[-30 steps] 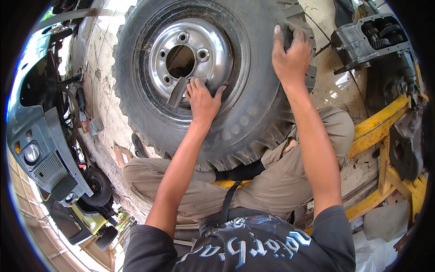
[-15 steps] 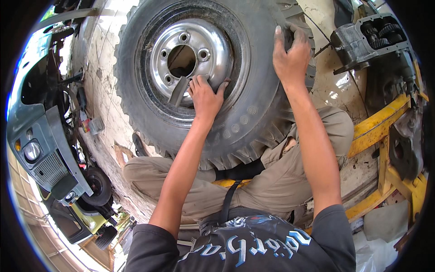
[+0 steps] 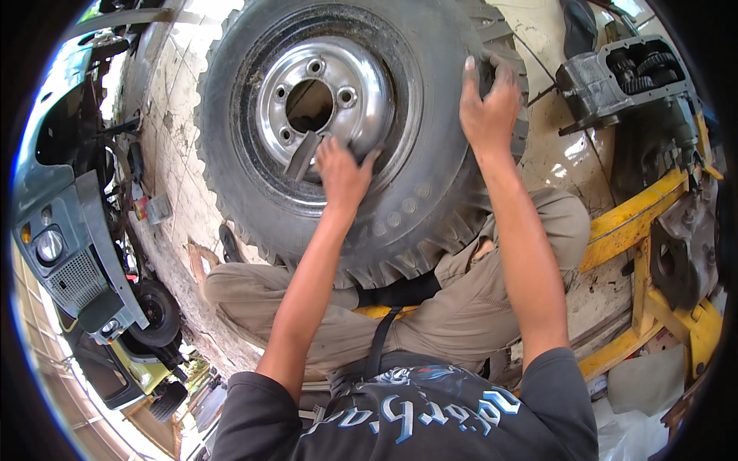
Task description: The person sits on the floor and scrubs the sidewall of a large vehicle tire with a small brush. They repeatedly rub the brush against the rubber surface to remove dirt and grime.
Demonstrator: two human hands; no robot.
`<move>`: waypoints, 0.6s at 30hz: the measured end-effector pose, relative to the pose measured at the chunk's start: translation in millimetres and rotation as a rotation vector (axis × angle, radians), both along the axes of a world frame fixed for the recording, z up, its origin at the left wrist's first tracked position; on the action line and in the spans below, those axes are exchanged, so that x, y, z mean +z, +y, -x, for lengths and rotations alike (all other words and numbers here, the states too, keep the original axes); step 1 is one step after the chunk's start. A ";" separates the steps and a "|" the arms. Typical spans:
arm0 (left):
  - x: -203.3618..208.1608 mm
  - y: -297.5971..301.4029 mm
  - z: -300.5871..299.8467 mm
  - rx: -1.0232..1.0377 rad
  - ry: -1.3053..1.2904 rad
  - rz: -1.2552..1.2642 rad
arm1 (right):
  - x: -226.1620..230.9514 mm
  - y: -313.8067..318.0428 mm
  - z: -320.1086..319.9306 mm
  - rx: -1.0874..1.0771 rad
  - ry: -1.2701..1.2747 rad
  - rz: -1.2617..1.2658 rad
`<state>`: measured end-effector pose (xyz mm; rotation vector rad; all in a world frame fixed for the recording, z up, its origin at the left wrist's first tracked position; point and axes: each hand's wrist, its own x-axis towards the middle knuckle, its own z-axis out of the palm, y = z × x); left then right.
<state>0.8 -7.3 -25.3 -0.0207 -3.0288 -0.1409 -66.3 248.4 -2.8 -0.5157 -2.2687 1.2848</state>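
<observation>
Tyre (image 3: 415, 207): right hand (image 3: 488, 104) fingers curl gripping its tread edge; left hand (image 3: 344, 173) fingers spread open, pressing the steel rim (image 3: 361, 131).

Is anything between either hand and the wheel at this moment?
Nothing visible. The left hand lies on the silver rim, its fingers at a flat grey tool resting against the rim. The right hand grips the tyre at its tread edge. Both are in direct contact.
</observation>
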 end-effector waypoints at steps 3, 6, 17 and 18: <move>16.4 -3.5 0.8 -0.002 -0.127 -0.145 | 1.8 -5.5 1.5 -0.013 0.001 -0.078; 13.9 -3.4 -3.0 0.000 -0.082 -0.163 | 3.7 -9.4 -1.6 -0.017 -0.032 -0.100; 9.6 46.3 54.8 0.023 -0.013 -0.213 | 6.6 -1.1 -1.9 0.044 -0.006 0.005; 7.2 50.4 65.4 0.045 0.002 -0.210 | 7.7 -3.2 -3.4 0.052 -0.009 0.016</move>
